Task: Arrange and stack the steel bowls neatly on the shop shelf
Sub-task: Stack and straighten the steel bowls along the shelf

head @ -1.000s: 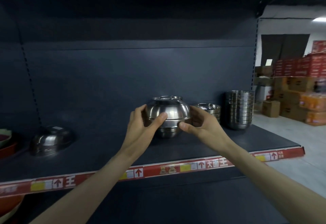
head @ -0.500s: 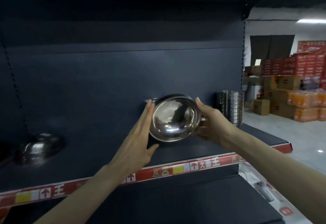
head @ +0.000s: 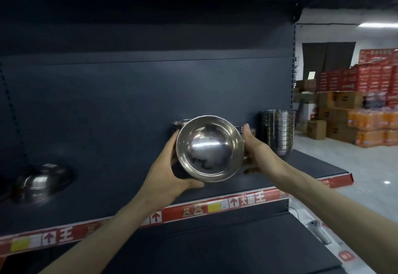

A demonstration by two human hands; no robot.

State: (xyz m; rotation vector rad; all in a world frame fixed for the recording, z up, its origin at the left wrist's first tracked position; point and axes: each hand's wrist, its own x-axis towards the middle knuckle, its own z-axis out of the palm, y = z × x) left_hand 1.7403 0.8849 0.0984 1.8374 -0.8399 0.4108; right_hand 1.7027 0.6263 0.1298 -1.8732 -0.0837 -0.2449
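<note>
A steel bowl (head: 210, 148) is tipped so its shiny inside faces me, held above the dark shop shelf (head: 120, 189). My left hand (head: 170, 172) grips its left and lower rim, thumb curled underneath. My right hand (head: 256, 151) holds its right side, fingers behind the bowl. A tall stack of steel bowls (head: 277, 132) stands upright at the shelf's right end. More steel bowls peek out behind the held one (head: 179, 122). An upside-down steel bowl (head: 41, 182) lies at the far left of the shelf.
The shelf's front edge carries a red price strip (head: 237, 201). A lower dark shelf (head: 215, 245) juts out below. To the right lies open shop floor (head: 353, 176) with stacked cartons (head: 353, 110). A white handheld device (head: 318, 230) lies low right.
The bowl was upside down on the shelf between both hands; it has been lifted and turned so its inside faces me. My left hand now grips its rim.
</note>
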